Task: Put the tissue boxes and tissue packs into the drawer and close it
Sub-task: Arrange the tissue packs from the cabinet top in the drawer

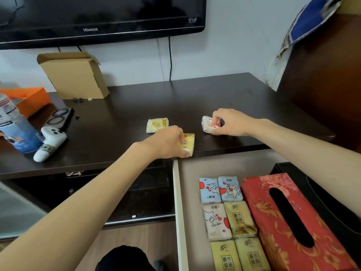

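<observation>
My left hand [167, 142] grips a yellow tissue pack [188, 142] at the front edge of the dark cabinet top [195, 98]. My right hand [228, 122] pinches a white tissue pack with red hearts [207, 124] farther back on the top. A second yellow pack [156, 124] lies loose between them, a little behind my left hand. Below, the drawer [178, 202] stands open. Inside it lie several tissue packs [226, 218] in rows, a red patterned tissue box [289, 222] and a black tissue box [332, 202] at the right.
A cardboard box [76, 75] stands at the back left under a television [97, 18]. An orange box [33, 98], a blue canister [17, 128], a white game controller [49, 142] and glasses [58, 116] crowd the left. A dark wooden cabinet [328, 79] rises on the right.
</observation>
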The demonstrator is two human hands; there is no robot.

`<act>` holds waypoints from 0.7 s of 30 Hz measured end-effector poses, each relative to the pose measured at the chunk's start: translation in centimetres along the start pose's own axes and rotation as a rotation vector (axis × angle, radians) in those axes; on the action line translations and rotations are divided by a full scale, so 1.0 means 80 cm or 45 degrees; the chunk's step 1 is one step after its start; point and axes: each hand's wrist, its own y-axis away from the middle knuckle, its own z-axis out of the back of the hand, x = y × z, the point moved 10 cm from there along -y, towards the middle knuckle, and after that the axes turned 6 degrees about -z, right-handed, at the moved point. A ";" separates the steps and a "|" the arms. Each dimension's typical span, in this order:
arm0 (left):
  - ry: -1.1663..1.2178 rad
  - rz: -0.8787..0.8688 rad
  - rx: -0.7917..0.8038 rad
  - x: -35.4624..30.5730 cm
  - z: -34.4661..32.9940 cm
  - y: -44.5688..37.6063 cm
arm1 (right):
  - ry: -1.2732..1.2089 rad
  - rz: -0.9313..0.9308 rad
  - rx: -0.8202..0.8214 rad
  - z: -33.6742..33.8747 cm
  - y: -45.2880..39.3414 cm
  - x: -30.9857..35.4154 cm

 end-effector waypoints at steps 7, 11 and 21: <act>-0.009 0.006 -0.080 0.000 -0.001 0.005 | -0.053 -0.082 0.043 -0.002 0.035 -0.004; -0.027 0.032 -0.145 0.000 0.001 0.011 | -0.058 -0.083 0.002 0.001 0.051 -0.006; 0.099 -0.053 -0.202 -0.052 0.001 0.054 | -0.163 -0.033 -0.008 0.017 0.129 0.007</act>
